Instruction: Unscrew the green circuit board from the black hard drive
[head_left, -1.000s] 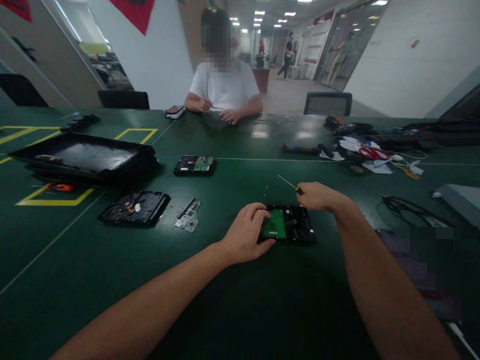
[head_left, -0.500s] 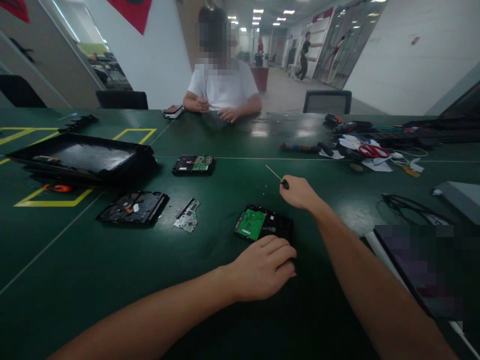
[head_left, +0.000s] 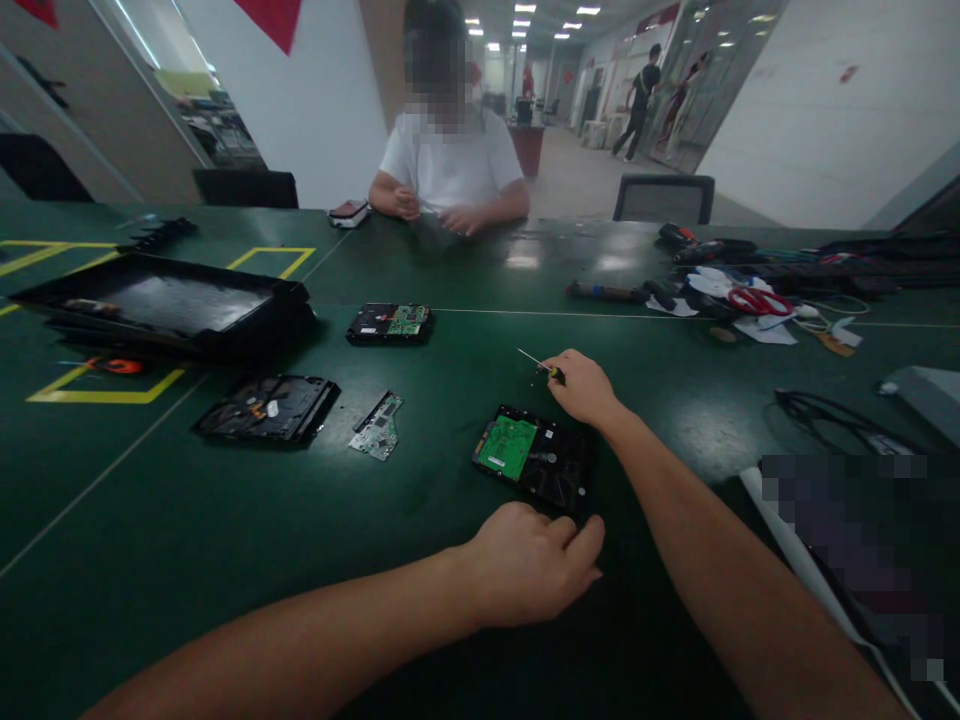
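Note:
In my right hand [head_left: 583, 387] is a thin screwdriver [head_left: 556, 374], its shaft pointing left over the table. Some tiny screws [head_left: 537, 382] lie by that hand. Just in front of it rests a hard drive [head_left: 559, 470], its green circuit board facing up. My left hand [head_left: 536, 565] is closed at the near side of the drive, fingers curled; whatever they hold, if anything, is hidden. To the left lie a loose circuit board [head_left: 377, 428] and an opened drive casing [head_left: 259, 412]. Another hard drive [head_left: 388, 324] sits farther back.
A large black tray [head_left: 169, 300] stands at the left, with an orange-handled tool [head_left: 120, 366] beside it. Tools and red cable [head_left: 759, 300] are heaped at the right rear. A black cable [head_left: 825, 415] lies at right. A person [head_left: 450, 165] sits opposite.
My right hand has shifted left and slightly lower with the screwdriver. The left hand has drawn back toward me, uncovering the near edge of the hard drive.

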